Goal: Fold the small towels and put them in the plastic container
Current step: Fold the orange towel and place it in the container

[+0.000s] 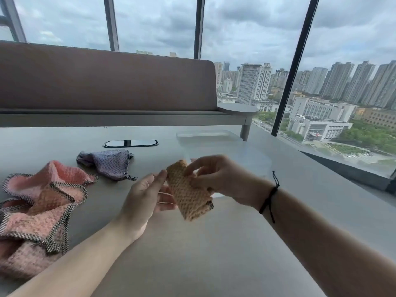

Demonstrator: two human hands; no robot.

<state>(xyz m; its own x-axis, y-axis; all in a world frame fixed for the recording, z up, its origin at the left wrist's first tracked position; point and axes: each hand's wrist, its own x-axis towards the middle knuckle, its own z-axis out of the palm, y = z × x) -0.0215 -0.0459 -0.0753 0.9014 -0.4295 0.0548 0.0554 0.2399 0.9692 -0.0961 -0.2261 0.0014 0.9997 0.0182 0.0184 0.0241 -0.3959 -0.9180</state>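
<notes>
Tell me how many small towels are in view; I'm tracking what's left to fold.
3: a tan towel held in both hands, a pink towel at the table's left edge, a purple towel behind it.

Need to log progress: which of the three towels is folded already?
The tan towel, held between both hands above the table. The pink towel and purple towel lie crumpled at the left.
</notes>
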